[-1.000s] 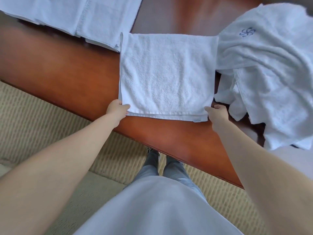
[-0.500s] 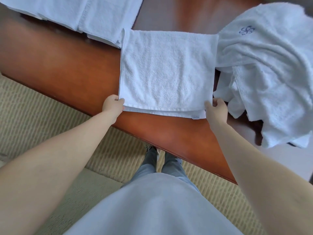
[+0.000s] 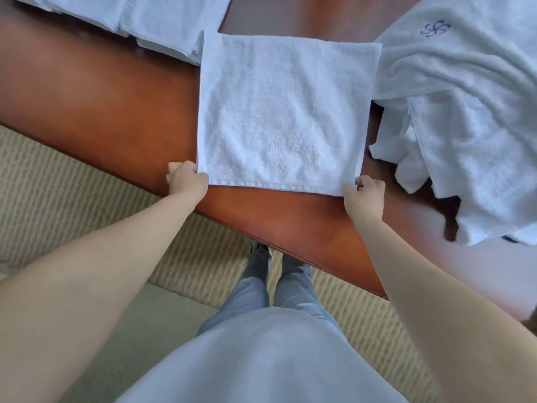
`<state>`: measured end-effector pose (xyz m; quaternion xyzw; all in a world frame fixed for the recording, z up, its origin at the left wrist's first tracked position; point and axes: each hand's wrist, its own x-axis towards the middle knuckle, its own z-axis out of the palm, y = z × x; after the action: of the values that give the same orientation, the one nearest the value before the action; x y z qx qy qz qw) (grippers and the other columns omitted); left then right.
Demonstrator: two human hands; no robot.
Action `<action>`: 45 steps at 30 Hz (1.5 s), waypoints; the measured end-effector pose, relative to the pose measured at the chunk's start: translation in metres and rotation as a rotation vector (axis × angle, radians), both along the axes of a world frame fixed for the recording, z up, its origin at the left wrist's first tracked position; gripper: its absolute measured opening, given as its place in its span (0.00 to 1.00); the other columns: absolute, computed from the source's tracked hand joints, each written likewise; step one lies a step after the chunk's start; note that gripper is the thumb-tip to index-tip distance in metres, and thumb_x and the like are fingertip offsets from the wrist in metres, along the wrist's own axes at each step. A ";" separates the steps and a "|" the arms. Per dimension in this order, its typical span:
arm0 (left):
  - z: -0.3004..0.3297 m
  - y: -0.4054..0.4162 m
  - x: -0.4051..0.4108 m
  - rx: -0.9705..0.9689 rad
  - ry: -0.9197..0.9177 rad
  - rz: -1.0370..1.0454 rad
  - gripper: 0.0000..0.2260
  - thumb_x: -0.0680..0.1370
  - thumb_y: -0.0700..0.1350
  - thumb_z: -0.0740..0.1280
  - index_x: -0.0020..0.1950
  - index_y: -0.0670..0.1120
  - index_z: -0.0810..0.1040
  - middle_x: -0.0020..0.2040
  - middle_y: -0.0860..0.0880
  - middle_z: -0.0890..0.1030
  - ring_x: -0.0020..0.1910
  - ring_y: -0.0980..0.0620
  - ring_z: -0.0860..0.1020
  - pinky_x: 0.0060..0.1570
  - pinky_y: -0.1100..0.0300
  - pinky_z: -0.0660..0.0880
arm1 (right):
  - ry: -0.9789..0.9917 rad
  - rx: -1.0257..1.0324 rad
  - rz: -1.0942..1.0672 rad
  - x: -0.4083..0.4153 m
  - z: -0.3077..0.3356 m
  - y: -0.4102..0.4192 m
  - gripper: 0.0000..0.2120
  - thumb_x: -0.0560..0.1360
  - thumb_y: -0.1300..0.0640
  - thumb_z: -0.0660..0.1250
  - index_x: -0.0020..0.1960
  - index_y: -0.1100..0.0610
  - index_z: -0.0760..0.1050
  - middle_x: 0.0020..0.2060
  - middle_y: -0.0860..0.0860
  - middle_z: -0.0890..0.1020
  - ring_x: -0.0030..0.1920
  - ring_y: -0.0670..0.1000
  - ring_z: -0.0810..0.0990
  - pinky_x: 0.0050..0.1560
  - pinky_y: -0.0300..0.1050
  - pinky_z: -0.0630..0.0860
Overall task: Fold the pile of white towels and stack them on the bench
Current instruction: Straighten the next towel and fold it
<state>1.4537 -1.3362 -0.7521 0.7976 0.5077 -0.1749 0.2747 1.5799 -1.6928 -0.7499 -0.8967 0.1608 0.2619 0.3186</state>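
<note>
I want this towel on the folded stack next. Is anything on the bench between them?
Nothing visible. The towel, pinched at its near corners by the left hand and right hand, already touches the stack at its far left corner.

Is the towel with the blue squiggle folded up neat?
No, the towel with the blue squiggle lies crumpled in a loose heap on the wooden bench.

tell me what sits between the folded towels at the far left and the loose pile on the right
In the head view, the half-folded towel lies between the folded towels and the loose pile, both hands pinching its near corners.
</note>
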 end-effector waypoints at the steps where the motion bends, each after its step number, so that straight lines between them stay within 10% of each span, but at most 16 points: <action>1: 0.002 0.000 0.003 -0.033 -0.017 0.003 0.04 0.78 0.43 0.64 0.52 0.46 0.76 0.59 0.52 0.66 0.48 0.48 0.73 0.44 0.57 0.71 | 0.013 0.050 -0.004 0.000 0.003 0.002 0.06 0.75 0.53 0.64 0.48 0.54 0.76 0.54 0.49 0.70 0.42 0.51 0.75 0.38 0.43 0.69; 6: 0.006 0.005 0.008 -0.195 -0.055 0.009 0.06 0.78 0.47 0.67 0.52 0.47 0.74 0.46 0.51 0.74 0.42 0.49 0.72 0.41 0.55 0.68 | 0.115 0.147 -0.094 0.003 0.005 0.001 0.04 0.73 0.53 0.65 0.44 0.53 0.73 0.37 0.48 0.73 0.34 0.51 0.69 0.35 0.45 0.65; 19: 0.010 0.010 0.005 -0.279 -0.201 0.274 0.13 0.77 0.44 0.71 0.37 0.46 0.70 0.38 0.49 0.78 0.44 0.47 0.80 0.57 0.45 0.80 | 0.104 0.187 -0.189 0.002 0.010 -0.010 0.06 0.75 0.53 0.65 0.48 0.54 0.79 0.42 0.54 0.86 0.38 0.51 0.79 0.41 0.47 0.74; 27: 0.065 0.000 0.001 -0.280 -0.299 0.421 0.11 0.76 0.36 0.67 0.55 0.47 0.70 0.50 0.48 0.75 0.37 0.51 0.80 0.36 0.63 0.75 | 0.085 0.229 -0.270 0.018 0.059 -0.016 0.18 0.69 0.57 0.64 0.57 0.44 0.69 0.41 0.51 0.83 0.35 0.51 0.81 0.40 0.50 0.79; 33: 0.089 -0.033 -0.028 -0.452 -0.007 0.351 0.10 0.82 0.33 0.61 0.61 0.39 0.79 0.65 0.38 0.74 0.49 0.44 0.79 0.28 0.64 0.78 | 0.292 0.039 0.137 0.002 0.077 -0.050 0.13 0.75 0.65 0.59 0.52 0.48 0.72 0.39 0.56 0.81 0.30 0.53 0.79 0.34 0.44 0.75; 37: 0.116 -0.034 -0.019 -0.640 0.089 0.490 0.13 0.81 0.35 0.66 0.66 0.36 0.76 0.49 0.42 0.77 0.41 0.51 0.76 0.30 0.65 0.77 | 0.501 -0.004 0.122 0.029 0.099 -0.051 0.06 0.80 0.63 0.58 0.51 0.56 0.72 0.30 0.52 0.72 0.22 0.48 0.69 0.26 0.38 0.70; 45: 0.227 0.015 0.094 -0.567 -0.615 0.632 0.02 0.80 0.41 0.69 0.51 0.47 0.80 0.46 0.49 0.79 0.40 0.55 0.77 0.44 0.62 0.78 | -0.051 0.633 -0.195 0.149 0.216 0.026 0.05 0.81 0.59 0.64 0.54 0.58 0.79 0.39 0.54 0.80 0.37 0.50 0.85 0.47 0.44 0.83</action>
<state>1.5473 -1.3208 -0.5251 0.5143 0.5521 0.0282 0.6556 1.7286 -1.6673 -0.5338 -0.7398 0.1485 0.2446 0.6089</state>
